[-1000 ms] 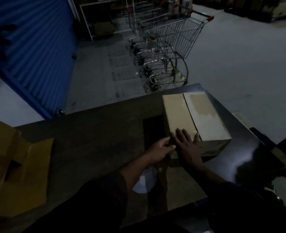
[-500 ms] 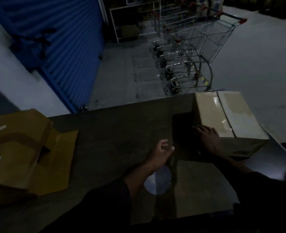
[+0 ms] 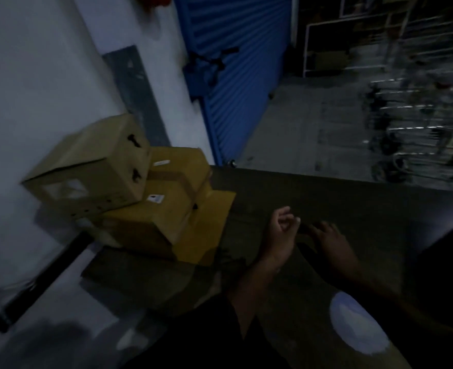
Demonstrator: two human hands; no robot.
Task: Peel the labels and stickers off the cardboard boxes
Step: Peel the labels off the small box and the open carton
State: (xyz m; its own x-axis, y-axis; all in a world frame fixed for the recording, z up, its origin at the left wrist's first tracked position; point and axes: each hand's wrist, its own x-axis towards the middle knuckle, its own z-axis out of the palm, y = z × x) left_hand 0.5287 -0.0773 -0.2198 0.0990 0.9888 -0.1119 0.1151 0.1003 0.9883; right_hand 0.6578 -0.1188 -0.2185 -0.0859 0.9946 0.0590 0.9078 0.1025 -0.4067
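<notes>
Head view: stacked boxes (image 3: 150, 209) lie left of left hand (image 3: 280, 233)

A dark table (image 3: 339, 198) is carrying a yellow-brown cardboard box (image 3: 164, 209) at its left end. A flat cardboard sheet (image 3: 140, 272) and a white round piece (image 3: 358, 326) are lying nearer.
</notes>
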